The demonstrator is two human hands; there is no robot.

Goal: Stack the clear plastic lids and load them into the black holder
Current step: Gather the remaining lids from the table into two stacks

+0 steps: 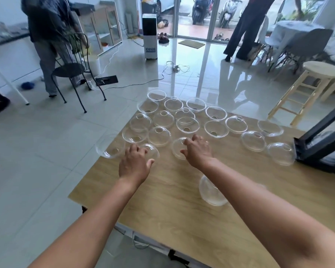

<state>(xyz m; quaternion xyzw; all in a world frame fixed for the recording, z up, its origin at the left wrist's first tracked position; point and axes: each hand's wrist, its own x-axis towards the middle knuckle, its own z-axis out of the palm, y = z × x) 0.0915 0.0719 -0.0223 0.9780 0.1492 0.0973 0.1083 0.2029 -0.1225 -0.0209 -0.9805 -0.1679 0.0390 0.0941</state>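
Wood-grain surface (172, 219) carries the near lid (211, 192), a clear dome partly hidden by the right forearm. Farther out, the left hand (134, 165) curls its fingers (136, 149) on the edge of the left-hand lid (153, 151), thumb apart, while the right hand (198, 151) clamps spread fingers over the right-hand lid (177, 149). Beyond, more clear dome lids (188, 124) lie scattered singly, the black holder (317, 140) at the surface's right edge.

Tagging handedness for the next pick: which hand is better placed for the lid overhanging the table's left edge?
Left. The left hand is right beside the overhanging lid. The right hand is farther right, over a second lid, and would likely have to reach across.
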